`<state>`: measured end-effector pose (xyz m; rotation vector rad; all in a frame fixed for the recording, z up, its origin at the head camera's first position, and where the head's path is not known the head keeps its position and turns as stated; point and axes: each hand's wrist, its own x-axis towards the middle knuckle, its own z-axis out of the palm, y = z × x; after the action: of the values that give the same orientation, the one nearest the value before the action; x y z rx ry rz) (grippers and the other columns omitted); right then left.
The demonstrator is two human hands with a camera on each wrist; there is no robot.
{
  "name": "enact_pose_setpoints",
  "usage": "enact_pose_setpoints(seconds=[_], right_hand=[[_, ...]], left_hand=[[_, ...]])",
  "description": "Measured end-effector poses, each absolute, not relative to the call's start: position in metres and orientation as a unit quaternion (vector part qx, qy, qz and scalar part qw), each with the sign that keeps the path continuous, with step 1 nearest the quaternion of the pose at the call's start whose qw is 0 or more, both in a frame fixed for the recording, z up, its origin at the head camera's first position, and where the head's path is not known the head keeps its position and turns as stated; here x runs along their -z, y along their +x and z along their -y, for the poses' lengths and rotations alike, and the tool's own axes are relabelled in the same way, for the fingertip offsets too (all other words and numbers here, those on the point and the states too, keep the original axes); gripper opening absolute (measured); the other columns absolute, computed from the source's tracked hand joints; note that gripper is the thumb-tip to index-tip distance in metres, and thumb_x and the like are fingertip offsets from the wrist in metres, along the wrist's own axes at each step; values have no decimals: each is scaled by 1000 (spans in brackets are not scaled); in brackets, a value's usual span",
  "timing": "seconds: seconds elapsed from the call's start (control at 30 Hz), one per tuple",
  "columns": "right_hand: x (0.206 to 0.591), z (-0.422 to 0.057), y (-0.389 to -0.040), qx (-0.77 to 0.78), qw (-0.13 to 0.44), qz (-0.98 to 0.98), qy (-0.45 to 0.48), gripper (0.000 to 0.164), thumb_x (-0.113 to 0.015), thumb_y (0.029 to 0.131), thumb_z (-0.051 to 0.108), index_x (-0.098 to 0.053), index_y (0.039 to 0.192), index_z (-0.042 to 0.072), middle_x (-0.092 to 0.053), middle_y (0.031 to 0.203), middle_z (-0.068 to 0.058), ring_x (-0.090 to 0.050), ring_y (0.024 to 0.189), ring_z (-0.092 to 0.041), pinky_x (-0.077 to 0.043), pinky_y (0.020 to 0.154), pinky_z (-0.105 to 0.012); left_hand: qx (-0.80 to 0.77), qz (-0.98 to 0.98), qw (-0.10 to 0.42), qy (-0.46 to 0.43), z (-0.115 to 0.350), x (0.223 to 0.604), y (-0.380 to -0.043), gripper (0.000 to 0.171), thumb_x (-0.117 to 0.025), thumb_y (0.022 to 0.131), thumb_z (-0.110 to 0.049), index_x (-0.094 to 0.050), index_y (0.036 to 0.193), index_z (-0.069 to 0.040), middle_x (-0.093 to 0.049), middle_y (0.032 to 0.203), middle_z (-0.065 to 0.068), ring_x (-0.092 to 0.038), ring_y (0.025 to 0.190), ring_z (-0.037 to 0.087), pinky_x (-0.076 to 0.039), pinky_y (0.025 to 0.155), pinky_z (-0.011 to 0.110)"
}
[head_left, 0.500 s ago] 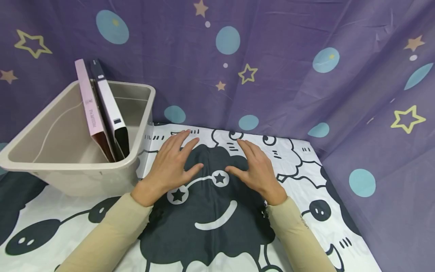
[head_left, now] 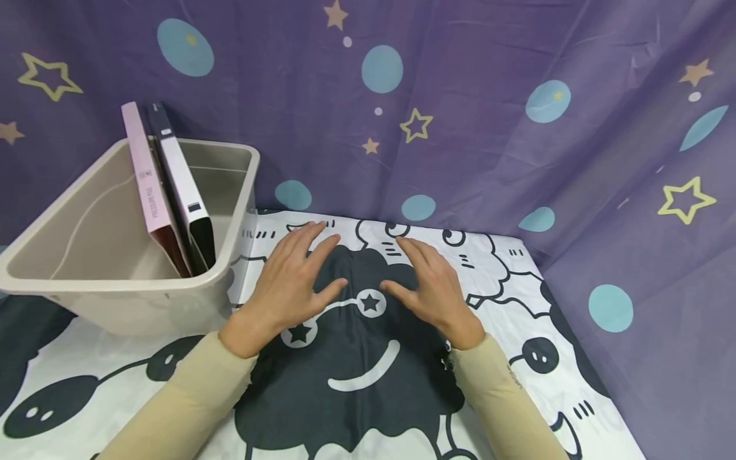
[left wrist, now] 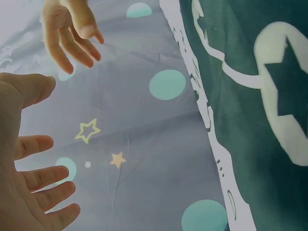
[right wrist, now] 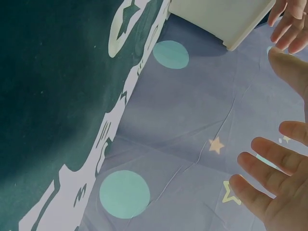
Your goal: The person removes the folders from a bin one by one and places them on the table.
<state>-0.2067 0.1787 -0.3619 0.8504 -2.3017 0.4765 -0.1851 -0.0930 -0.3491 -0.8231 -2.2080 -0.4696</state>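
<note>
Head view: left hand [head_left: 287, 278] and right hand [head_left: 437, 287], fingers loosely spread, hold nothing over the worktop [head_left: 362, 412]; near its far edge, a bin [head_left: 144, 313] seemingly props two leaning books [head_left: 183, 176].

2 hands [head_left: 292, 278] [head_left: 438, 289], 2 sleeves [head_left: 186, 396] [head_left: 500, 396], 1 bin [head_left: 155, 306], 2 books [head_left: 145, 174] [head_left: 181, 171].

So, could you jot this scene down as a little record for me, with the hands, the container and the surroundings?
Left hand: holding nothing, thumb apart from fingers
Right hand: holding nothing, thumb apart from fingers
Hands together: no, a gap between them
Container: beige bin, to the person's left
Contents in view: pink-spined book and white-spined book, both tilted, rising above the rim
Surface: black-and-white cartoon cloth
Backdrop: purple curtain with stars and blue spots
</note>
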Motion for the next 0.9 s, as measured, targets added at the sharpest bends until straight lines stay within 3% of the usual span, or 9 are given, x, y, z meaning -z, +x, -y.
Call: enact_pose_setpoints(seconds=[0.9], right_hand=[[345, -147, -210, -169, 309, 866, 355, 73, -75, 78, 45, -49, 138, 10, -56, 126, -11, -56, 112, -26, -49, 86, -43]], left_hand=[[173, 853, 382, -311, 112, 335, -162, 62, -69, 76, -38, -57, 126, -3, -48, 133, 23, -47, 119, 42, -39, 97, 55]])
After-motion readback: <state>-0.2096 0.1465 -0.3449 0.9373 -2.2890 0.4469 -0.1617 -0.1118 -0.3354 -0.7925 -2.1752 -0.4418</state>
